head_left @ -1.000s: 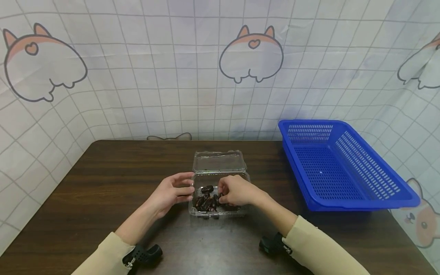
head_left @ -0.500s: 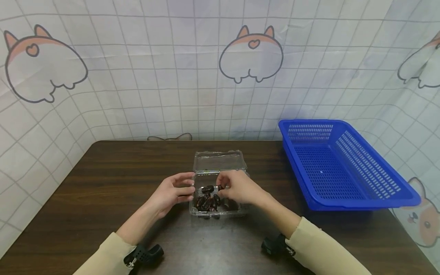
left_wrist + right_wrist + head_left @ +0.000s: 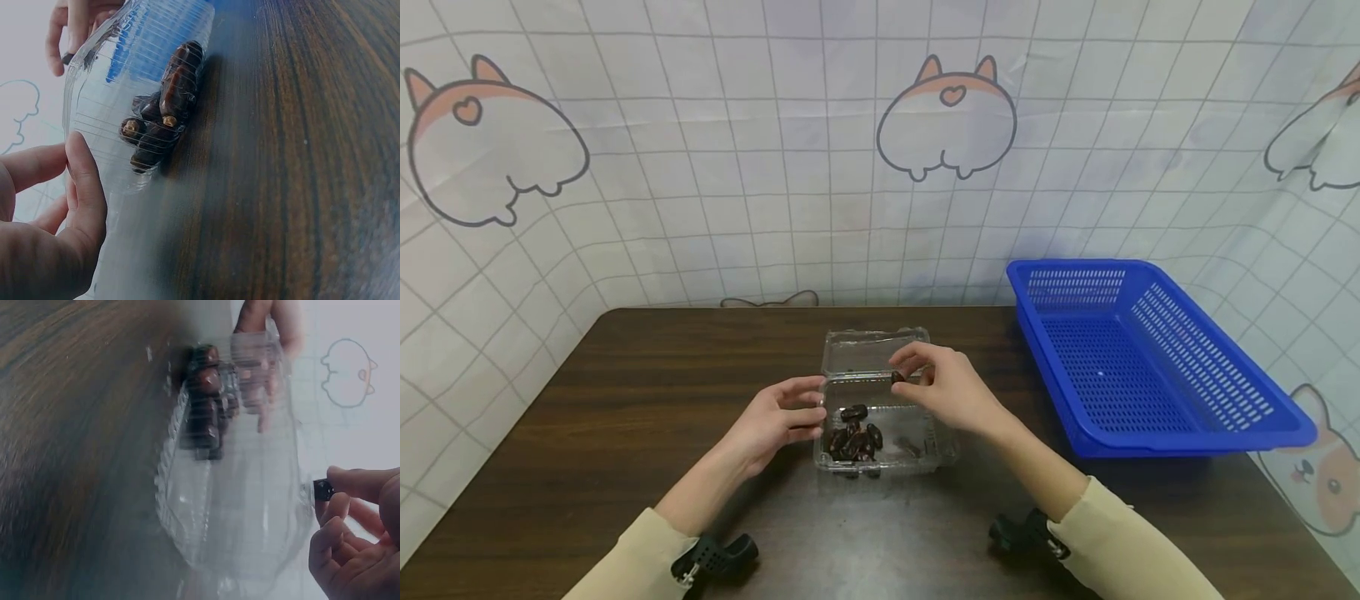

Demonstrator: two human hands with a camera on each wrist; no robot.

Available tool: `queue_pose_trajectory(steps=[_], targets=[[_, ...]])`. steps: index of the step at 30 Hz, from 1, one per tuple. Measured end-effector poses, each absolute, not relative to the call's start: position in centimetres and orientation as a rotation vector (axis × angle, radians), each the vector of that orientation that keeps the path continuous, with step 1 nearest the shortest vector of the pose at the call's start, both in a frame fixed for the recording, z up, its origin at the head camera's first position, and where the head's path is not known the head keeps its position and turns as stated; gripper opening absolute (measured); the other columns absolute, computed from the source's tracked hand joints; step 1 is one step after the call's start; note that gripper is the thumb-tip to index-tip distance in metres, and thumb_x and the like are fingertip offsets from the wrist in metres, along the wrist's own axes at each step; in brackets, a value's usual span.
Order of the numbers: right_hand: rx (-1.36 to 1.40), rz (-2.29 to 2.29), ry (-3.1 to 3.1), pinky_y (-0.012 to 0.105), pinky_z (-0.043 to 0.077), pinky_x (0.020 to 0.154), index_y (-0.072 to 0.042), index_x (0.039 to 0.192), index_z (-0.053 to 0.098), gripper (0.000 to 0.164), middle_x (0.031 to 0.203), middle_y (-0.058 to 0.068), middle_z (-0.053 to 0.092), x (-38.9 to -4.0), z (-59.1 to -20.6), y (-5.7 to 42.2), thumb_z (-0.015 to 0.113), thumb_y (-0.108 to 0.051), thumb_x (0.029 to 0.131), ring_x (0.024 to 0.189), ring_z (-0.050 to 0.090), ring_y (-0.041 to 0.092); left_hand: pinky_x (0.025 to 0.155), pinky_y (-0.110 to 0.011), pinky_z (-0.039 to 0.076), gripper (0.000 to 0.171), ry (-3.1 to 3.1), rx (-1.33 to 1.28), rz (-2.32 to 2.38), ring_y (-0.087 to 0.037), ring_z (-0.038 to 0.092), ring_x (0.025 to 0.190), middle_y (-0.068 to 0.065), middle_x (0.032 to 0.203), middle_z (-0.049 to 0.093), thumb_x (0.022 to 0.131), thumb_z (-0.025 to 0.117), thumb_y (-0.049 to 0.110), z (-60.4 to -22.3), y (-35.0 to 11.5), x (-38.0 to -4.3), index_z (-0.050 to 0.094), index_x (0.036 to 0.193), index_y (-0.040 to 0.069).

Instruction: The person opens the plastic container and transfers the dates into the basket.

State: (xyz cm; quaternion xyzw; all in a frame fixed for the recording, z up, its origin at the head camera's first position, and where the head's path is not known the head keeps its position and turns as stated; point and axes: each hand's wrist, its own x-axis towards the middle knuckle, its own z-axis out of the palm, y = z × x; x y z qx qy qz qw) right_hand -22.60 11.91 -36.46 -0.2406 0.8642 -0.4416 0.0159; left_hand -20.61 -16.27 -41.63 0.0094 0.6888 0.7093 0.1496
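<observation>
A clear plastic clamshell box [image 3: 925, 417] stands on the table with its lid [image 3: 865, 350] tipped back. Several dark, wrinkled dates [image 3: 853, 442] lie piled in its left half; through the wall, the left wrist view shows their pale stem ends. My left hand [image 3: 775, 421] rests its relaxed fingertips against the box's left side and rim. Between thumb and fingers, my right hand [image 3: 951, 387] pinches one date [image 3: 323, 489], held over the box's back right part near the lid hinge. Most of that date is hidden by the fingers in the head view.
A large blue plastic basket [image 3: 1157, 442] with slotted sides stands on the right of the brown wooden table [image 3: 685, 350]. A white cloth with printed dogs and a grid [image 3: 760, 208] hangs behind. Dark wrist devices [image 3: 722, 554] are strapped below both sleeves.
My right hand has lifted a date from the box's right half and moved up and back toward the lid. My left hand and the box have stayed in place.
</observation>
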Motion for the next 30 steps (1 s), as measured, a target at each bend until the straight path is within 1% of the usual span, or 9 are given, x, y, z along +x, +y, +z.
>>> queue_pose_trajectory(steps=[3,7,11,18,23,28,30], targets=[[-0.705,-1.389,2.711,0.031,0.044,0.05,-0.011,0.118,0.071,0.025,0.102,0.002,0.07,-22.5,-36.0,12.6,0.077,-0.015,0.094,0.057,0.051,0.017,0.082,-0.033,0.061,0.053,1.978,0.026,2.041,-0.02,0.062,0.089,-0.024,0.129,0.051,0.098,0.067,-0.002,-41.6,-16.3,-20.6,0.05,0.148,0.002],[-0.692,-1.401,2.747,0.032,0.045,0.053,-0.01,0.112,0.074,0.019,0.099,0.001,0.07,-22.3,-35.6,13.7,0.077,-0.015,0.094,0.063,0.054,0.018,0.082,-0.033,0.061,0.054,1.975,0.033,2.043,-0.02,0.062,0.089,-0.024,0.129,0.051,0.098,0.067,-0.001,-41.5,-16.3,-20.6,0.05,0.148,0.001],[-0.707,-1.422,2.775,0.035,0.049,0.061,-0.013,0.111,0.073,0.018,0.105,0.001,0.071,-22.2,-35.2,14.9,0.077,-0.013,0.094,0.075,0.061,0.019,0.084,-0.034,0.06,0.055,1.976,0.053,2.034,-0.02,0.062,0.092,-0.023,0.13,0.051,0.099,0.066,0.0,-41.4,-16.3,-20.4,0.047,0.15,0.001],[-0.671,-1.451,2.806,0.039,0.053,0.07,-0.015,0.114,0.073,0.02,0.108,0.0,0.072,-22.0,-34.1,17.0,0.077,-0.017,0.095,0.085,0.065,0.019,0.086,-0.035,0.059,0.055,1.979,0.063,2.028,-0.02,0.062,0.094,-0.022,0.131,0.051,0.099,0.065,0.0,-41.3,-16.4,-20.4,0.046,0.151,0.001],[-0.619,-1.465,2.825,0.04,0.054,0.069,-0.015,0.117,0.072,0.022,0.11,0.002,0.072,-21.9,-33.5,18.6,0.076,-0.02,0.096,0.087,0.066,0.021,0.086,-0.035,0.06,0.055,1.977,0.07,2.037,-0.02,0.061,0.094,-0.021,0.131,0.051,0.099,0.065,0.0,-41.6,-16.5,-20.5,0.046,0.151,0.001],[-0.573,-1.465,2.836,0.035,0.054,0.064,-0.012,0.123,0.07,0.027,0.112,0.007,0.071,-21.6,-33.1,20.7,0.073,-0.023,0.099,0.084,0.064,0.024,0.086,-0.036,0.06,0.055,1.983,0.05,2.035,-0.021,0.062,0.094,-0.021,0.13,0.051,0.099,0.066,0.0,-41.8,-16.4,-20.5,0.048,0.15,0.003],[-0.546,-1.493,2.836,0.035,0.054,0.063,-0.01,0.124,0.068,0.029,0.112,0.009,0.07,-21.5,-32.9,21.6,0.072,-0.025,0.099,0.082,0.063,0.025,0.086,-0.035,0.06,0.055,1.984,0.048,2.035,-0.021,0.061,0.094,-0.021,0.13,0.051,0.099,0.066,0.0,-41.8,-16.4,-20.5,0.048,0.15,0.003]])
